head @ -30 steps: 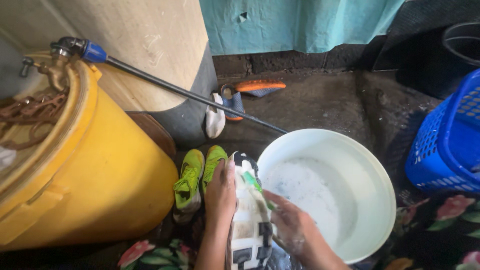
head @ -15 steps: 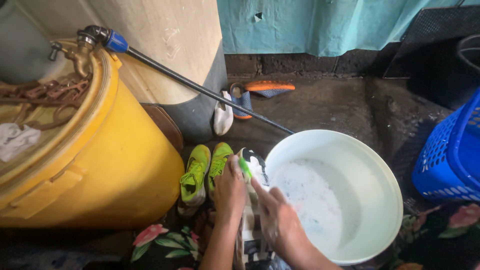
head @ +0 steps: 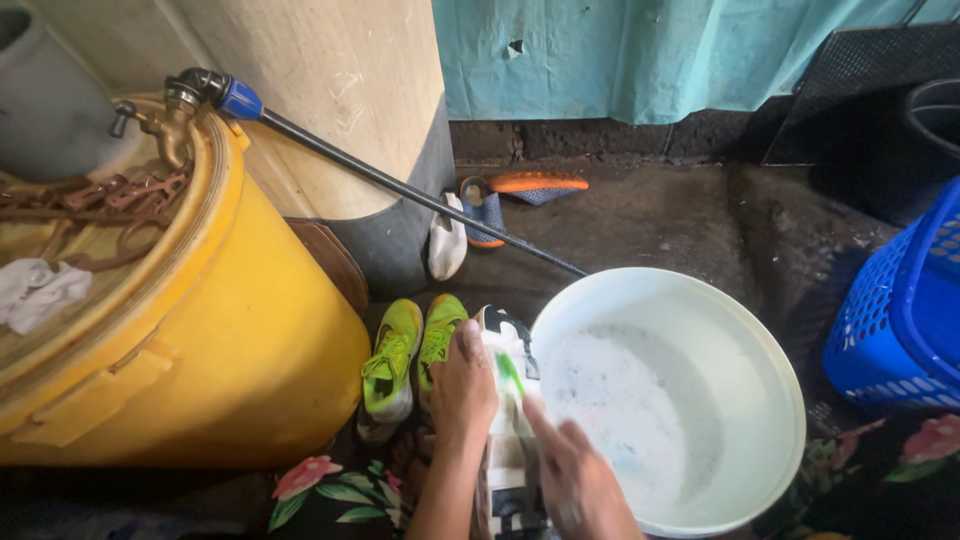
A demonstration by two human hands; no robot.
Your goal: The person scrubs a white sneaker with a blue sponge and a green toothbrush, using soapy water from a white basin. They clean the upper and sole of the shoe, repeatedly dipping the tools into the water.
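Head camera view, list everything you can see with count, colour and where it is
barrel: one, yellow, left
tap: one, brass, above the barrel
hose: one, dark, from tap to basin
basin: one, white, soapy water, centre right
sneakers: two, lime green, between barrel and basin
shoe: one, white and black, beside the basin
sandals: two, orange and blue, rear floor
basket: one, blue, right edge
curtain: one, teal, rear
left hand: gripping the shoe
right hand: on the shoe
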